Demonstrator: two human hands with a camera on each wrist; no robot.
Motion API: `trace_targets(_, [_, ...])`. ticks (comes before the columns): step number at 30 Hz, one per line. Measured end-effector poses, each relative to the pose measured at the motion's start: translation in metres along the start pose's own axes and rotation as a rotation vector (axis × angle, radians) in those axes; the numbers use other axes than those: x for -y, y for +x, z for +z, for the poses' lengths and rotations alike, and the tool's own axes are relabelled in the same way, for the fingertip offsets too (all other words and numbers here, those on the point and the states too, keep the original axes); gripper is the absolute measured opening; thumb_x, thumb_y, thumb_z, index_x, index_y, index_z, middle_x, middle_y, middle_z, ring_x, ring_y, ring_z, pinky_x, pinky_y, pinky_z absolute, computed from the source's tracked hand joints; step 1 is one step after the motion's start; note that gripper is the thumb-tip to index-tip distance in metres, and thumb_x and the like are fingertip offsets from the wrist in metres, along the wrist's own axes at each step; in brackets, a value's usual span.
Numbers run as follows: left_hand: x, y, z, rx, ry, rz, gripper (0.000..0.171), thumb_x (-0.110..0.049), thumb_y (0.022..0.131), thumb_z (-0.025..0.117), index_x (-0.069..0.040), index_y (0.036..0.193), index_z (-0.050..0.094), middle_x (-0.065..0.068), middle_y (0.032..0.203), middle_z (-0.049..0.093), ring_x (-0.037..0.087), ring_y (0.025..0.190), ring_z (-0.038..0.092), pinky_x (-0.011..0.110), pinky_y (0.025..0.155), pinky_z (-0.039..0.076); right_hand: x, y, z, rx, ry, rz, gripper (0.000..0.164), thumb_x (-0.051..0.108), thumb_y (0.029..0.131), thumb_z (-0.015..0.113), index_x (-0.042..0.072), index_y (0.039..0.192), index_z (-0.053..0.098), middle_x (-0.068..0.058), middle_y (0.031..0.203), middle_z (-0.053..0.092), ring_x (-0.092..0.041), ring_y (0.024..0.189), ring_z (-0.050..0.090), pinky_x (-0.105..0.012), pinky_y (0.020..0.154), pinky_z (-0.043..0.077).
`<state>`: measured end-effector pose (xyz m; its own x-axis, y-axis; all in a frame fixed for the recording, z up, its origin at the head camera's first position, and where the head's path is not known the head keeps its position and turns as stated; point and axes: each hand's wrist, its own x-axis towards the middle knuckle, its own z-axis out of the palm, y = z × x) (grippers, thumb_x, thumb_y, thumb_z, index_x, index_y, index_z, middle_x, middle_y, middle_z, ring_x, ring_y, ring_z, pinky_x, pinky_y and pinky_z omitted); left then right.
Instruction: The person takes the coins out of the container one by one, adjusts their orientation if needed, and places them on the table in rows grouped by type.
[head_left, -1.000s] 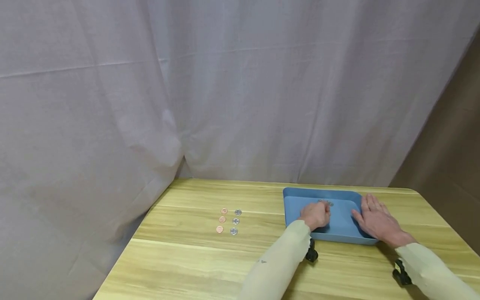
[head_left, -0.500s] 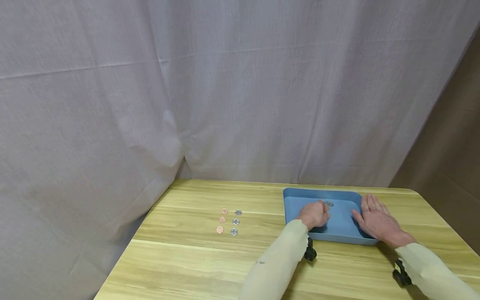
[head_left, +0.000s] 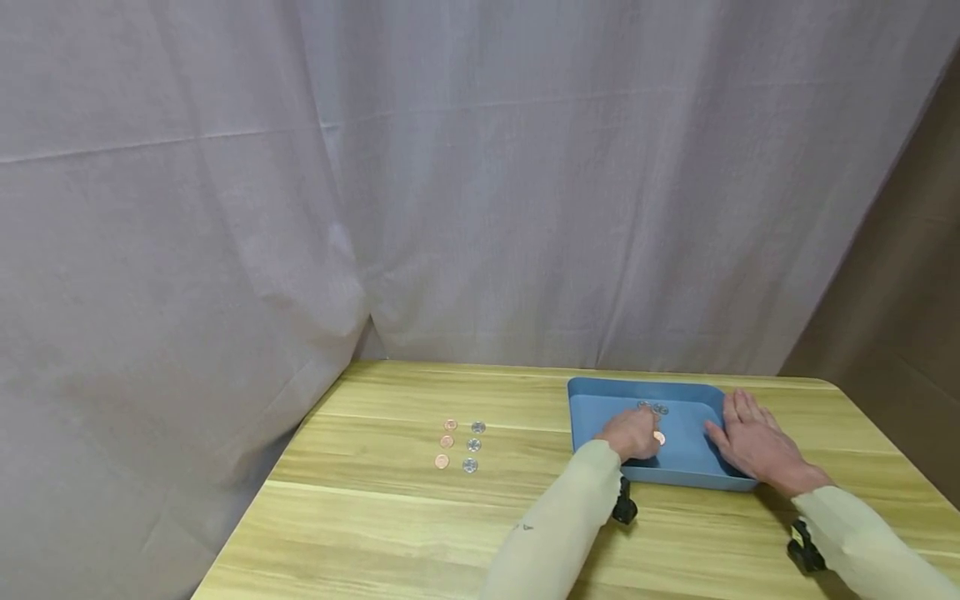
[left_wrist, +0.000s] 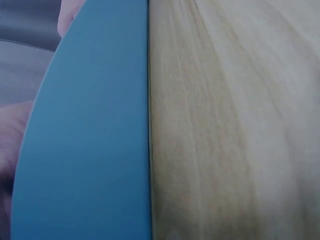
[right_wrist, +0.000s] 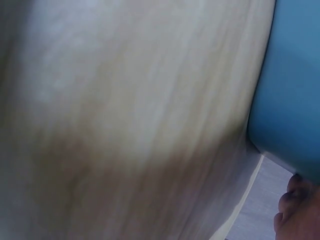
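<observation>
My left hand (head_left: 632,433) is over the left part of the blue tray (head_left: 690,437), fingers curled, with a copper-coloured coin (head_left: 659,437) pinched at the fingertips. Part of that coin is hidden by the fingers. Just beyond them, a few silver coins (head_left: 659,409) lie on the tray floor. My right hand (head_left: 757,440) rests on the tray's right rim with its fingers straight. In the left wrist view, the tray's outer wall (left_wrist: 95,135) covers most of the hand; in the right wrist view, curled-looking fingers (right_wrist: 295,212) show beside the wall.
Left of the tray, three copper coins (head_left: 447,442) stand in a column beside three silver coins (head_left: 474,445) on the wooden table (head_left: 360,533). A grey curtain (head_left: 487,208) hangs behind the table, and a brown surface (head_left: 907,333) lies to the right.
My left fingers have shifted slightly inside the tray, and the copper coin now shows at their tips. The silver coins beyond are more exposed. My right hand stays on the rim.
</observation>
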<state>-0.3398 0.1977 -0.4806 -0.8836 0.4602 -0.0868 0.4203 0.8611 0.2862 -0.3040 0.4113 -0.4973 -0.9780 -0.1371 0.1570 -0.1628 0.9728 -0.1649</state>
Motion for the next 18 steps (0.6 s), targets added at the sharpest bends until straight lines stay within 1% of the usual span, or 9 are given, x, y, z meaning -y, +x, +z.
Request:
trace_targets(2, [0.001, 0.0, 0.001, -0.02, -0.044, 0.004, 0.007, -0.034, 0.096, 0.061, -0.029, 0.099, 0.063, -0.017, 0.103, 0.058, 0.004, 0.078, 0.052, 0.021, 0.063, 0.043, -0.001, 0.0, 0.0, 0.008, 0.007, 0.004, 0.081, 0.045, 0.105, 0.035, -0.024, 0.143, 0.016, -0.046, 0.149, 0.012, -0.057, 0.142, 0.009, -0.068, 0.113, 0.012])
trace_targets(3, [0.002, -0.001, 0.001, -0.032, -0.067, 0.011, 0.009, -0.033, 0.095, 0.062, -0.025, 0.09, 0.06, -0.014, 0.096, 0.055, 0.005, 0.073, 0.048, 0.022, 0.06, 0.04, -0.001, 0.0, 0.0, 0.008, 0.011, 0.004, 0.081, 0.045, 0.105, 0.035, -0.024, 0.143, 0.015, -0.046, 0.15, 0.012, -0.057, 0.142, 0.008, -0.068, 0.113, 0.011])
trace_targets(5, [0.004, -0.002, 0.002, -0.042, -0.118, 0.023, 0.022, -0.029, 0.096, 0.062, -0.021, 0.08, 0.049, -0.009, 0.085, 0.049, 0.009, 0.062, 0.036, 0.023, 0.056, 0.034, -0.001, 0.0, 0.0, 0.007, 0.012, 0.004, 0.081, 0.044, 0.105, 0.036, -0.024, 0.143, 0.015, -0.046, 0.15, 0.011, -0.057, 0.143, 0.008, -0.068, 0.114, 0.011])
trace_targets(6, [0.005, -0.002, 0.002, -0.046, -0.138, 0.03, 0.025, -0.027, 0.096, 0.062, -0.02, 0.078, 0.047, -0.01, 0.086, 0.047, 0.009, 0.06, 0.032, 0.023, 0.056, 0.033, -0.002, 0.0, 0.0, 0.005, 0.009, 0.003, 0.08, 0.044, 0.105, 0.036, -0.024, 0.143, 0.015, -0.046, 0.15, 0.012, -0.057, 0.143, 0.008, -0.068, 0.113, 0.011])
trace_targets(8, [0.006, -0.004, 0.003, -0.045, -0.188, 0.037, 0.027, -0.023, 0.097, 0.061, -0.019, 0.077, 0.043, -0.009, 0.086, 0.045, 0.01, 0.056, 0.026, 0.024, 0.056, 0.03, -0.001, 0.0, 0.001, 0.003, 0.003, 0.001, 0.08, 0.043, 0.105, 0.037, -0.024, 0.142, 0.016, -0.046, 0.149, 0.012, -0.057, 0.142, 0.009, -0.068, 0.113, 0.011])
trace_targets(9, [0.006, -0.004, 0.004, -0.045, -0.21, 0.036, 0.025, -0.022, 0.097, 0.061, -0.019, 0.078, 0.044, -0.011, 0.088, 0.048, 0.009, 0.056, 0.027, 0.023, 0.057, 0.031, -0.001, 0.0, 0.001, 0.002, -0.002, 0.0, 0.08, 0.043, 0.104, 0.037, -0.024, 0.142, 0.016, -0.046, 0.149, 0.013, -0.057, 0.142, 0.009, -0.068, 0.113, 0.012])
trace_targets(12, [0.006, -0.008, 0.004, -0.031, -0.309, 0.017, 0.016, -0.024, 0.097, 0.06, -0.021, 0.085, 0.051, -0.016, 0.096, 0.055, 0.007, 0.06, 0.037, 0.024, 0.062, 0.037, -0.002, 0.0, 0.003, 0.0, -0.009, -0.001, 0.08, 0.043, 0.105, 0.037, -0.025, 0.142, 0.017, -0.046, 0.149, 0.013, -0.057, 0.142, 0.011, -0.068, 0.112, 0.013])
trace_targets(15, [0.005, -0.011, 0.004, -0.019, -0.428, -0.012, 0.006, -0.026, 0.099, 0.059, -0.025, 0.094, 0.055, -0.017, 0.099, 0.061, 0.007, 0.065, 0.047, 0.026, 0.065, 0.041, -0.003, 0.001, 0.003, -0.008, -0.012, -0.002, 0.08, 0.043, 0.105, 0.036, -0.025, 0.142, 0.017, -0.046, 0.149, 0.014, -0.057, 0.142, 0.011, -0.068, 0.112, 0.014])
trace_targets(18, [0.005, -0.015, 0.002, -0.011, -0.526, -0.019, 0.004, -0.024, 0.1, 0.057, -0.024, 0.096, 0.056, -0.016, 0.106, 0.062, 0.011, 0.062, 0.046, 0.028, 0.062, 0.041, -0.002, 0.0, 0.002, -0.005, -0.003, 0.001, 0.08, 0.044, 0.105, 0.035, -0.025, 0.142, 0.016, -0.046, 0.149, 0.012, -0.057, 0.142, 0.01, -0.068, 0.112, 0.013])
